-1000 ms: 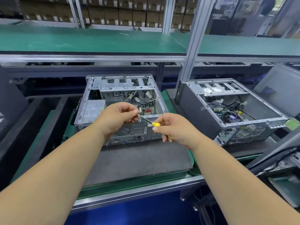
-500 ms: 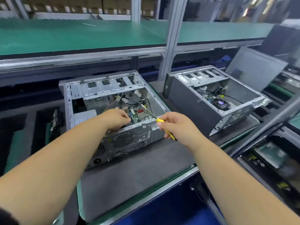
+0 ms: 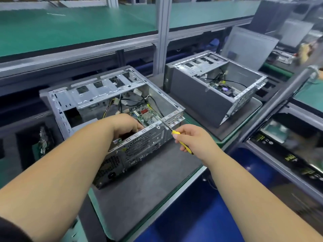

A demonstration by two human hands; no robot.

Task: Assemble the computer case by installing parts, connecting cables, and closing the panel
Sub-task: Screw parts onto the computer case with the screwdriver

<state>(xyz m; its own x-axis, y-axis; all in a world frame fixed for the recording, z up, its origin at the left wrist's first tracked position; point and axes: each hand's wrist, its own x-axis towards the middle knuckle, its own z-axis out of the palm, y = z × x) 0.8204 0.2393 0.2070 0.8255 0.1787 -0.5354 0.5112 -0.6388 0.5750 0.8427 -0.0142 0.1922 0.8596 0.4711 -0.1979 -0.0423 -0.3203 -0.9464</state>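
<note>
Ok, 2 open cases on the desk, both boxy perforated sheet-metal chassis sitting on flat grey foam mats. Near computer case lies side-up, green mobo + loose cables visible inside. Left hand reaches down into it past the rear wall, fingers hidden, so grip can't tell. Right hand pinches 1 screwdriver, yellow plastic handle, thin steel shaft angled into the case's top rear corner. 2nd case well apart on the right.
</note>
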